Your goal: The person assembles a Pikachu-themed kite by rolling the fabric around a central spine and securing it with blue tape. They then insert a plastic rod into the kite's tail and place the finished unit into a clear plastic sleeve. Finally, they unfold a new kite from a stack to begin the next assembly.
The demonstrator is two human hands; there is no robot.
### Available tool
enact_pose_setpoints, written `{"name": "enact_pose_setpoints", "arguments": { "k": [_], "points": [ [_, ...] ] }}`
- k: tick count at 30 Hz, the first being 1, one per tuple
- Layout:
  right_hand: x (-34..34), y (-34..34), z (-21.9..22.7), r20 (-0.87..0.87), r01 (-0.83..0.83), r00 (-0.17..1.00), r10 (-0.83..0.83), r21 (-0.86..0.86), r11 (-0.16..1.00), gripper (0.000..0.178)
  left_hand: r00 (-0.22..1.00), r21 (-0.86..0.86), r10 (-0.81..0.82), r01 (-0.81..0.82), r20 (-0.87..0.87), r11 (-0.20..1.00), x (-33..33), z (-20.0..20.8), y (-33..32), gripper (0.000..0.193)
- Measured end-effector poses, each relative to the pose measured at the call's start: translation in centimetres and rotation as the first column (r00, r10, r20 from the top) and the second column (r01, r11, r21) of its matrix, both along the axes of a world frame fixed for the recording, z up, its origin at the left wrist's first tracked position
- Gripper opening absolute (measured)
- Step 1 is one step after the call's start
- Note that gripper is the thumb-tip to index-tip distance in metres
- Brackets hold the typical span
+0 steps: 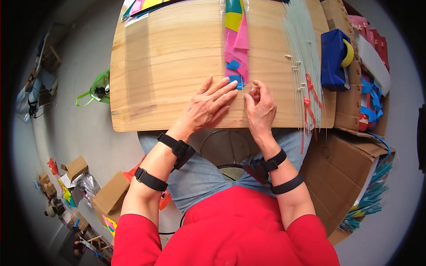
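A long narrow clear plastic sleeve holds a folded pink, yellow, teal and blue sheet (237, 48), and it lies lengthwise on the wooden table (186, 40). My left hand (205, 105) rests flat over the sleeve's near end, fingers stretched out and fingertips on the blue part. Just right of that end is my right hand (261, 104), its thumb and fingers curled together in a pinch. Whatever sits between those fingertips is too small to make out. A flat clear plastic strip (140, 66) lies on the table's left side.
Thin pale rods (306, 44) with red ribbon ties (308, 106) cover the table's right side. Beyond stand a blue tape dispenser (333, 60) and an open cardboard box (345, 106). Another box (339, 173) is below right. A green bag (100, 86) lies left of the table.
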State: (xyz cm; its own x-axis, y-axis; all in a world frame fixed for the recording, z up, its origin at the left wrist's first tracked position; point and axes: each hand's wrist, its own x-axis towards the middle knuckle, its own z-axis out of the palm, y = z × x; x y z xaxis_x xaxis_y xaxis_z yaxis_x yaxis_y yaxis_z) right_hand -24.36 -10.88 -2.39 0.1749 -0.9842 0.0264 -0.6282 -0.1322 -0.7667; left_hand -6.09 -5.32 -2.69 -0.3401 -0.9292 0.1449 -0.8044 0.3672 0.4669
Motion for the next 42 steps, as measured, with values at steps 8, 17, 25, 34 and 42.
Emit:
{"name": "enact_pose_setpoints", "arguments": {
  "k": [8, 17, 25, 34, 42],
  "points": [
    [-1.9, -0.5, 1.2, -0.026, -0.173, 0.984, 0.176, -0.372, 0.912, 0.028, 0.989, -0.027, -0.110, 0.108, -0.098, 0.994, 1.7, -0.5, -1.1, 0.043],
    [-1.3, 3.7, 0.7, 0.015, -0.428, 0.899, 0.438, -0.190, 0.884, 0.015, 0.980, -0.092, -0.021, 0.003, -0.197, 0.996, 1.0, -1.1, -1.3, 0.033],
    [0.0, 3.8, 0.6, -0.462, -0.630, 0.733, 0.499, -0.186, 0.754, 0.007, 0.981, -0.147, -0.030, 0.002, -0.194, 0.989, 1.2, -1.6, -1.3, 0.032],
    [-11.0, 9.9, 1.6, -0.299, -0.823, 0.476, 0.827, 0.181, 0.539, 0.004, 0.980, -0.164, -0.026, -0.006, -0.195, 0.986, 1.1, -1.7, -1.3, 0.033],
    [-13.1, 7.2, 9.2, -0.510, -0.444, 0.625, 0.591, 0.390, 0.806, 0.028, 0.996, -0.143, -0.050, 0.038, -0.079, 0.989, 1.2, -0.3, -0.5, 0.036]
  ]
}}
